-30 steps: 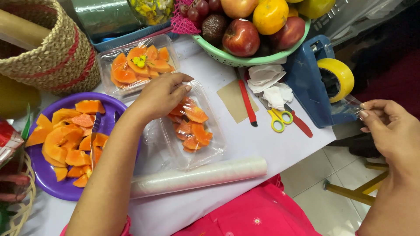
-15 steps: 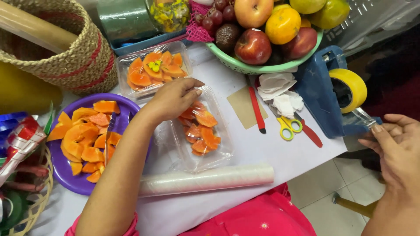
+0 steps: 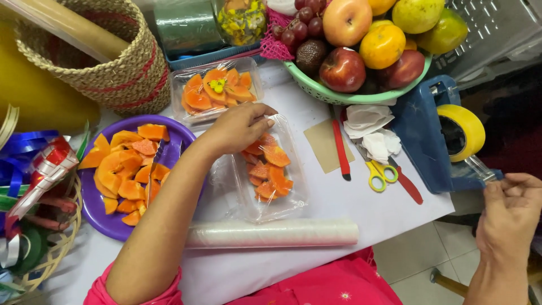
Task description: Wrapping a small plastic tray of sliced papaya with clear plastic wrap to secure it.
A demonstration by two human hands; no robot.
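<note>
Left hand (image 3: pixel 240 129) pressing down on the far end of the clear tray of papaya slices (image 3: pixel 270 172), grip spread flat over the cling film, fingertips (image 3: pixel 265 116) resting at the tray's far rim. Right hand (image 3: pixel 511 212) hanging off the worktop's near right corner, grip pinching together at the end of the tape coming from the blue tape dispenser (image 3: pixel 435 133) with its yellow roll; strip itself too thin to make out. Risking, by judgement, the tape folding onto itself or sticking to the fingers while being drawn across, and the film slackening should the left palm lift. Sitting just near of the left grip, the cling-film roll (image 3: pixel 271 233), likely rolling off the worktop (image 3: pixel 367 209) edge if nudged. Crowding the left grip: purple plate of papaya (image 3: pixel 175 138) to its left, second sealed tray (image 3: pixel 217 90) beyond it. Lying between the two grips: yellow-handled scissors (image 3: pixel 377 172), red-handled knife (image 3: pixel 341 149), fruit bowl (image 3: pixel 339 97) farther off. Offering open room only along the bare strip right of the tray.
</note>
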